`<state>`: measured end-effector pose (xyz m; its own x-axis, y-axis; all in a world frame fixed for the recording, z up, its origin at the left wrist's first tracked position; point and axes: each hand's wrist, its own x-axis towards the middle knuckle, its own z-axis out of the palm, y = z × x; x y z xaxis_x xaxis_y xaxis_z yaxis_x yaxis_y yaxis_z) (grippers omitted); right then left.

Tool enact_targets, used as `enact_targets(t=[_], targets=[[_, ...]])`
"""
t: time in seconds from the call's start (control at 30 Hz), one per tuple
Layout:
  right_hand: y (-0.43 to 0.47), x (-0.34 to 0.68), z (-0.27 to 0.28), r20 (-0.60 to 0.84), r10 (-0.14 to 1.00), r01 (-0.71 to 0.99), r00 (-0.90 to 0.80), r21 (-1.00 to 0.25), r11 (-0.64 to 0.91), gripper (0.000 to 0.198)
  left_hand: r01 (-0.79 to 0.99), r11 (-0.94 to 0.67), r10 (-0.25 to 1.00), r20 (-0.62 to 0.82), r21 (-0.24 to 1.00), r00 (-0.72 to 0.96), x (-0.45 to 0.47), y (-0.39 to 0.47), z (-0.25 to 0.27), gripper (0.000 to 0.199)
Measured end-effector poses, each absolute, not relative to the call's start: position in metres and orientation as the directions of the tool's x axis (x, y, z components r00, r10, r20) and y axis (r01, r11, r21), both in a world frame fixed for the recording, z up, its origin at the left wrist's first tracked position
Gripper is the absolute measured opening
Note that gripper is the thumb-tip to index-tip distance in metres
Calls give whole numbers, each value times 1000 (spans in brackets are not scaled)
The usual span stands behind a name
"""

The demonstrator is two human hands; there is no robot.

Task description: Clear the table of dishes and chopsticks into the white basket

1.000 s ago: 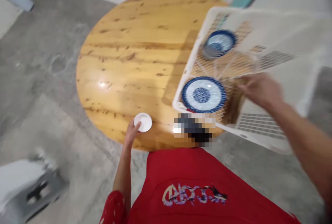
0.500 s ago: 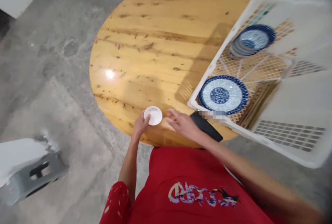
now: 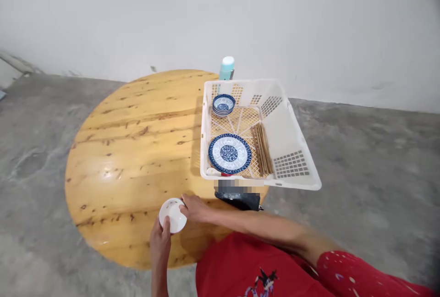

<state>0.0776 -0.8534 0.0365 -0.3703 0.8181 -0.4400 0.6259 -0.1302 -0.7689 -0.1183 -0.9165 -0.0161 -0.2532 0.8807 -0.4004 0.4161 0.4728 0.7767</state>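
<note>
My left hand (image 3: 161, 236) grips a small white bowl (image 3: 174, 221) by its near left side, thumb over the rim. Across from it, my right hand (image 3: 195, 208) has its fingers closed at the bowl's right rim. The bowl is tilted so that its inside shows, with faint dark marks near the far edge. Both hands are over the near part of the round wooden table (image 3: 137, 164). The fingers underneath the bowl are hidden.
A white plastic basket (image 3: 202, 139) holds blue-and-white plates (image 3: 229, 152), stacked bowls (image 3: 223, 103), chopsticks (image 3: 263, 150) and a white spoon-like piece (image 3: 212, 171). Before it lies a black pouch-like object (image 3: 240, 200), partly pixelated. A light-blue bottle (image 3: 227, 70) stands behind, near the wall (image 3: 137, 17).
My right hand, apart from the bowl before with its fingers loose, has come to the bowl's right rim. The view has swung up and right, showing the whole basket and the wall.
</note>
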Motion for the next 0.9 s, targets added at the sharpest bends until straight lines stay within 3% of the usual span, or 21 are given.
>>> enact_targets(t=[0.1, 0.23, 0.33, 0.47, 0.57, 0.67, 0.8, 0.9], targets=[[-858, 87, 62, -426, 804, 617, -415, -781, -96, 37, 480, 440, 895, -324, 759, -307, -112, -918, 32, 56], [-857, 118, 114, -243, 887, 480, -393, -877, -28, 35, 579, 303, 945, -162, 757, -283, -92, -898, 98, 52], [-843, 153, 141, -144, 951, 385, -275, -923, -29, 32, 658, 138, 990, -101, 740, -95, -61, -861, 139, 50], [-811, 213, 149, -149, 986, 257, -74, -958, -126, 30, 690, -75, 979, -78, 720, 187, 3, -798, 168, 51], [-788, 261, 142, -202, 978, 127, 53, -970, -207, 26, 624, -200, 904, -102, 756, 415, 61, -745, 164, 42], [-768, 304, 126, -331, 918, -28, 219, -942, -333, 23, 541, -199, 825, -158, 817, 543, 122, -696, 140, 37], [-743, 350, 89, -460, 791, -83, 404, -880, -469, 20, 557, -215, 762, -218, 802, 609, 196, -650, 93, 35], [-723, 378, 55, -505, 704, -80, 499, -836, -543, 25, 598, -167, 782, -264, 784, 564, 242, -633, 57, 35]])
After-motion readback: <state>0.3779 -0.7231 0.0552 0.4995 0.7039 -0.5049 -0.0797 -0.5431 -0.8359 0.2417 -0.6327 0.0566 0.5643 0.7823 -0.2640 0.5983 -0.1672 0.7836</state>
